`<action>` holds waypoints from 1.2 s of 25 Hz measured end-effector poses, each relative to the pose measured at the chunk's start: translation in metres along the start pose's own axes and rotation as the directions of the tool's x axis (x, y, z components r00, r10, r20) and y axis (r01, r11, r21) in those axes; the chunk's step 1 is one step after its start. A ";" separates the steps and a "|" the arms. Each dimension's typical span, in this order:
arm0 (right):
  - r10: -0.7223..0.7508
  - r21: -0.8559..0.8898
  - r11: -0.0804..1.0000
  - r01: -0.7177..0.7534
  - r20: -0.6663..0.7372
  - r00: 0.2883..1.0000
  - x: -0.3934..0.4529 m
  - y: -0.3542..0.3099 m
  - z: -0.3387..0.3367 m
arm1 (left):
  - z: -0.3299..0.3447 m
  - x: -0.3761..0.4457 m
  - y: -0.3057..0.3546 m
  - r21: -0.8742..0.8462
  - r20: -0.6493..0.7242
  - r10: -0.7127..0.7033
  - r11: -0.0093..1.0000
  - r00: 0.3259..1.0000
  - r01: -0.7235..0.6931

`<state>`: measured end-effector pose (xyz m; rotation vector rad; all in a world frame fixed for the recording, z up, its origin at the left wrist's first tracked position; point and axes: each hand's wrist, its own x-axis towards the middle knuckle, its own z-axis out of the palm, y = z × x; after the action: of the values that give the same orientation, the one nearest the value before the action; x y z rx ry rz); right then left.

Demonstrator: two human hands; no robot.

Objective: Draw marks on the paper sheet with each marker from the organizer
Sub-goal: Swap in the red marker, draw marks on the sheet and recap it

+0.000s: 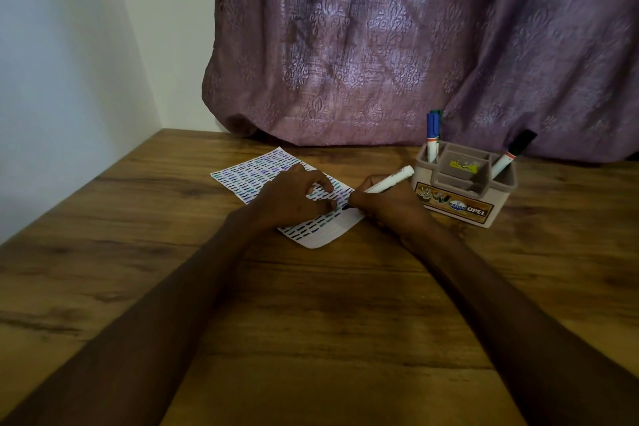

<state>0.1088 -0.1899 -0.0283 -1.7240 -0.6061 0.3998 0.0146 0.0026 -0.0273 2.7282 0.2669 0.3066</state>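
Note:
A white paper sheet (249, 176) covered with rows of short dark, blue and green dashes lies on the wooden table (311, 304). My left hand (294, 197) presses flat on the sheet, fingers spread. My right hand (383, 204) grips a white marker (392, 180), its dark tip touching the paper near the right edge. To the right stands a beige organizer (463, 197). It holds a blue-capped marker (431, 138) with a green-capped one just behind it in the left slot, and a black-capped marker (511, 154) leaning in the right slot.
A purple patterned curtain (415, 45) hangs behind the table and drapes onto its far edge. A white wall (69, 62) borders the table on the left. Bare wood stretches between my forearms toward the near edge.

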 end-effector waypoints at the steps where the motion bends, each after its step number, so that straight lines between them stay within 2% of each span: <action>1: -0.018 -0.012 1.000 0.018 0.001 1.000 0.000 0.000 0.000 | 0.000 0.000 0.000 -0.002 0.000 -0.001 1.000 1.000 0.001; 18: -0.060 -0.111 0.992 0.060 0.003 0.998 0.002 0.003 0.002 | -0.001 0.000 0.002 -0.004 0.002 -0.011 1.000 1.000 0.011; 30: 0.000 -0.106 0.994 -0.004 -0.039 0.999 0.003 0.004 0.002 | -0.003 -0.001 0.005 -0.006 0.016 -0.033 0.999 0.999 0.033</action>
<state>0.1104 -0.1870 -0.0323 -1.8296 -0.6071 0.3398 0.0134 -0.0009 -0.0228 2.7156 0.3059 0.2765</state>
